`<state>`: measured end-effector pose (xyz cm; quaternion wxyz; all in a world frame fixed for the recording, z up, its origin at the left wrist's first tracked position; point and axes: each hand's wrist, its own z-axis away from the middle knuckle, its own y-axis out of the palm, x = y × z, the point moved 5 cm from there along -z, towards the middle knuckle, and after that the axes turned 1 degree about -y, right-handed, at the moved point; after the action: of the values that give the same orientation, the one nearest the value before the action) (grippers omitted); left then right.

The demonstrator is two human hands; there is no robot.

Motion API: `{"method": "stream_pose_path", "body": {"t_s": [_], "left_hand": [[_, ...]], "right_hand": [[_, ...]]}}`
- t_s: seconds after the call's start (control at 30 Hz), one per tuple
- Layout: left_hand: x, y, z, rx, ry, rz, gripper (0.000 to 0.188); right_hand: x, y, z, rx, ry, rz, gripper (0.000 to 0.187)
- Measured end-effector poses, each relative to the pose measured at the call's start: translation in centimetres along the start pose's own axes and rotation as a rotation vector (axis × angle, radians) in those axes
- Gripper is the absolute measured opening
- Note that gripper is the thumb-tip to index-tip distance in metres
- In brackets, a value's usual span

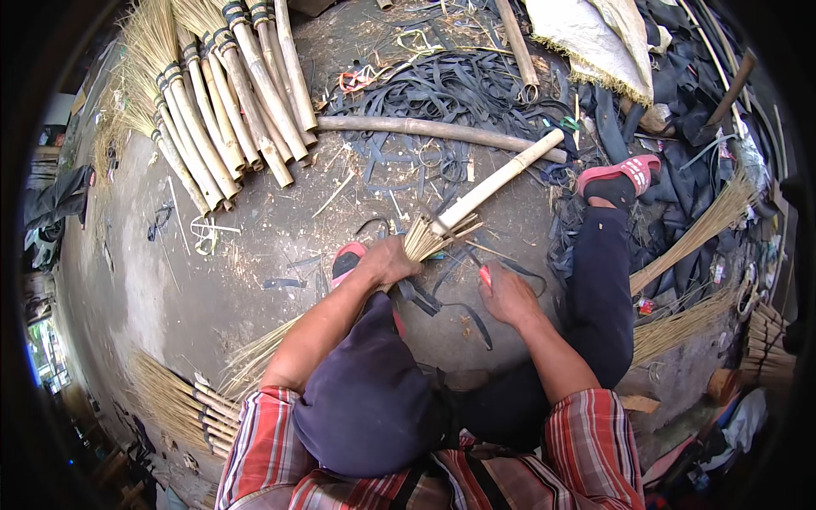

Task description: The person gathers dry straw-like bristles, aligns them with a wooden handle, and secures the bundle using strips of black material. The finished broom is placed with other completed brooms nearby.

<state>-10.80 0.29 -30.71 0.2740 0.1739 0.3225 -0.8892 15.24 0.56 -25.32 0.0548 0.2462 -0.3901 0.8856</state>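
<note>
Separately, the left hand point(393, 262) clamps a stalk bundle point(422, 241) at one end of a bamboo handle point(501, 181), between the pink sandals point(639, 172); the right hand point(512, 295) grips a red-handled knife point(485, 276), its blade apparently touching that end.

Straw-coloured stems point(422, 239) bunch tightly in the left hand point(393, 260), a pale bamboo pole point(503, 178) slanting away beyond! The red-handled knife point(464, 246) angles forward from the right hand point(511, 294).
</note>
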Motion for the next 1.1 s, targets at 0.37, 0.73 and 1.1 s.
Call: {"method": "stream_pose_path", "body": {"t_s": [0.37,0.73,1.1], "left_hand": [[0.7,0.6,1.3,-0.248,-0.106,-0.09,0.064],[0.8,1.0,0.0,-0.086,-0.017,-0.003,0.068],[0.4,0.7,-0.3,-0.056,-0.068,-0.071,0.065]], "right_hand": [[-1.8,1.3,-1.9,-0.097,0.042,-0.149,0.039],[-0.3,1.5,-0.7,0.072,0.004,-0.019,0.039],[-3.1,-0.5,-2.7,-0.056,0.052,-0.075,0.039]]}}
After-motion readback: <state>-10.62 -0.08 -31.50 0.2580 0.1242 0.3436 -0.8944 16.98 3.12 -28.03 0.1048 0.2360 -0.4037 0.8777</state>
